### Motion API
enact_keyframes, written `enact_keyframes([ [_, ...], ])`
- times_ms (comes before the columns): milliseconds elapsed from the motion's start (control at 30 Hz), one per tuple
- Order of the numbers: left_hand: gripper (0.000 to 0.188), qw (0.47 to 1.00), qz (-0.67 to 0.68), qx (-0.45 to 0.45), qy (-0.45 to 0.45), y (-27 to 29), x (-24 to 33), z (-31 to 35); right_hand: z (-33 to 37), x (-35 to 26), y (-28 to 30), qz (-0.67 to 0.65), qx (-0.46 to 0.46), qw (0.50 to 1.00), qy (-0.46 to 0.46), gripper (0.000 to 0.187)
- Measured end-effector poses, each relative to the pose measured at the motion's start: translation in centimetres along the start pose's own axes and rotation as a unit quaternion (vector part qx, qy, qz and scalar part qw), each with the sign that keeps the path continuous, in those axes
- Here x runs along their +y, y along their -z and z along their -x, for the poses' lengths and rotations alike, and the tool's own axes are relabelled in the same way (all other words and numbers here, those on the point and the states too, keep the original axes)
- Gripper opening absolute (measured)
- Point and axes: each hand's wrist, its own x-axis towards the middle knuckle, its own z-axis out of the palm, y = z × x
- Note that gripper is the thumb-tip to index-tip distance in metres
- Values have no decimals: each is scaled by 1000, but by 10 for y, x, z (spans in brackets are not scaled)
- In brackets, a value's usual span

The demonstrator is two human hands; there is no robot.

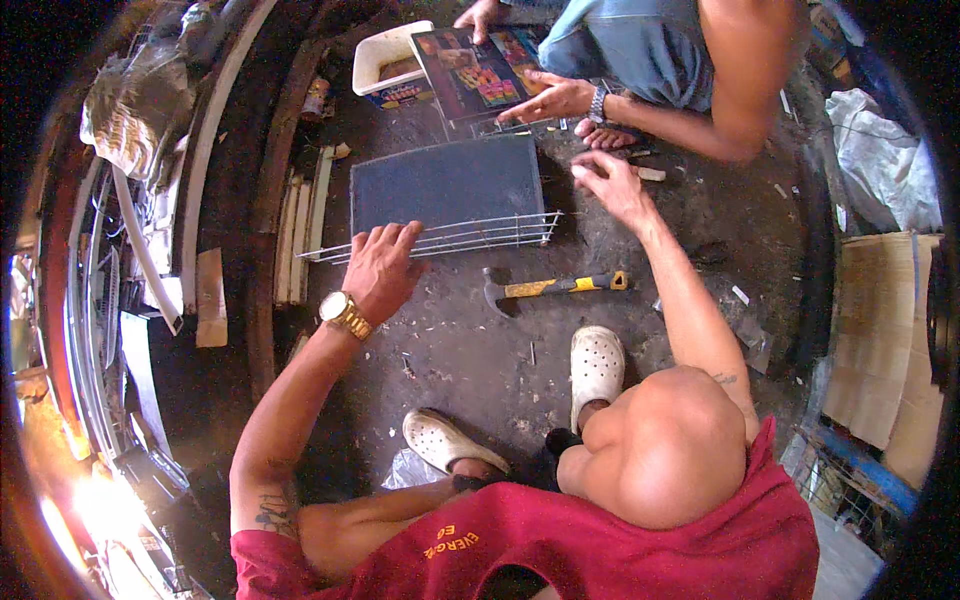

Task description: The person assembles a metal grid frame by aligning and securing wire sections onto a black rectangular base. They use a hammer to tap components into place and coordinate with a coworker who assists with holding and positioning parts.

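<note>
A wire rack [480, 235] lies on the floor in front of me, with a dark flat panel [445, 185] set against it. My left hand [385, 268], wearing a gold watch, has its fingers curled over the rack's near wires at the left. To the right of the panel, my right hand [612, 185] is raised with thumb and fingertips drawn together; whatever is between them is too small to make out. A claw hammer [550, 287] with a black and yellow handle lies between the rack and my feet.
Across from me, a crouching person's hand [560, 97] rests on a printed board [480, 75]. Behind it stands a white tub [395, 50]. Long strips [300, 230] lie to the left. A cardboard sheet [880, 340] and a plastic bag [880, 150] are at the right.
</note>
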Motion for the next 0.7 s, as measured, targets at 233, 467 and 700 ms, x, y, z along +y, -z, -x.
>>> enact_keyframes([
  [233,56,1000,5,-23,11,2,1,5,71,81,-50,17,-74,983,-165,23],
  [467,57,1000,13,-6,21,-3,-1,7,89,58,-80,165,-178,967,-71,28],
  [700,59,1000,7,-14,24,-4,0,8,86,52,-83,201,-200,957,-66,28],
])
